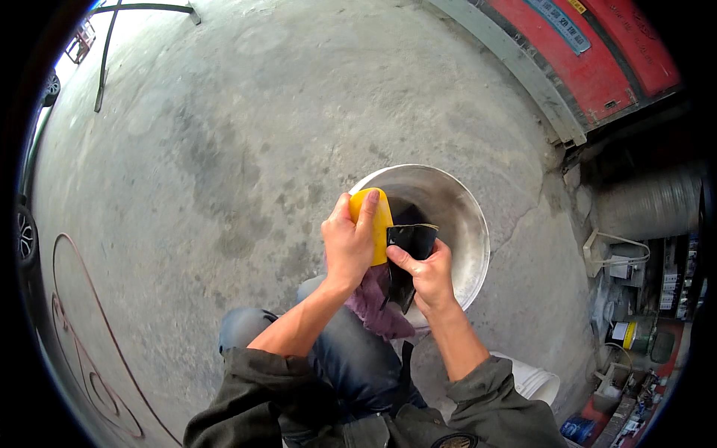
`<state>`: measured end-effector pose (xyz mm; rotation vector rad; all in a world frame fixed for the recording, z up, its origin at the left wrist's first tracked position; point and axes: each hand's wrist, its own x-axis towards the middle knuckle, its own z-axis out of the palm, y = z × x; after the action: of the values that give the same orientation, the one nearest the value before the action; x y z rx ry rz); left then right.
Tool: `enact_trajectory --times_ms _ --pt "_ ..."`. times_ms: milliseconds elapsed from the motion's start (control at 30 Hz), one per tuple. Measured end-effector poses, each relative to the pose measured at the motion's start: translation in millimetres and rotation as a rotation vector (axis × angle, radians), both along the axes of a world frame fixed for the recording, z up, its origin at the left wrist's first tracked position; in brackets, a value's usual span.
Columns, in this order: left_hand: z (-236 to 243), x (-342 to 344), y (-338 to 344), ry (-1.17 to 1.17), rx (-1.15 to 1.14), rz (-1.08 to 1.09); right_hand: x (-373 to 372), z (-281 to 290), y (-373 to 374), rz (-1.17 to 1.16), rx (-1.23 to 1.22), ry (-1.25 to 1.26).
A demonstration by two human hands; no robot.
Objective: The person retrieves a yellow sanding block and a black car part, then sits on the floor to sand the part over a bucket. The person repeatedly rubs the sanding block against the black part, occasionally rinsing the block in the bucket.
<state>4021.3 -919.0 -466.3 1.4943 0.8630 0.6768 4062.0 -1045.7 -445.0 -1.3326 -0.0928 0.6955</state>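
One bucket [470, 239] on stained concrete floor [261, 127], red panels [571, 71] beyond; left hand [348, 246] gripping yellow block [382, 231], right hand [433, 278] black sheet [418, 239].

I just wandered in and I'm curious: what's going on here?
A person is handling two things over a round metal basin on the concrete floor. The left grip holds a flat yellow piece; the right grip pinches a thin black sheet close beside it. A purple cloth hangs below, near the knee; I can't tell what holds it.
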Motion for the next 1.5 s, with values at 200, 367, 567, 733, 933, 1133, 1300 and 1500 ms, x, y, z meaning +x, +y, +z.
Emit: enact_trajectory --times_ms 200,367,567,733,933,1133,1300,1500 --pt "6.9 -5.1 -4.7 -0.01 -0.037 -0.036 1.6 -1.1 -11.3 0.078 0.017 0.113" --pt "7.1 -5.0 -13.0 0.096 -0.006 -0.07 5.3 -7.2 0.4 -0.034 -0.049 -0.01" --pt "-8.6 1.1 -4.2 -0.059 -0.093 -0.041 -0.6 1.4 16.4 -0.048 -0.049 -0.145" --pt "-4.9 1.5 -2.7 -0.027 -0.149 -0.014 1.9 7.5 5.3 0.027 -0.038 -0.124" --pt "-7.8 -2.1 -13.7 0.037 0.075 0.017 0.7 -4.2 14.2 -0.094 -0.101 -0.097" --pt "-6.5 1.6 1.2 -0.031 -0.204 -0.052 -10.9 3.9 14.1 -0.112 0.0 -0.112" --pt "-8.6 0.8 -9.9 -0.065 -0.218 0.021 -3.7 2.9 6.2 -0.042 -0.034 -0.107" --pt "-14.3 1.3 -9.5 -0.069 -0.154 0.016 0.7 1.3 22.0 -0.097 -0.123 -0.075"
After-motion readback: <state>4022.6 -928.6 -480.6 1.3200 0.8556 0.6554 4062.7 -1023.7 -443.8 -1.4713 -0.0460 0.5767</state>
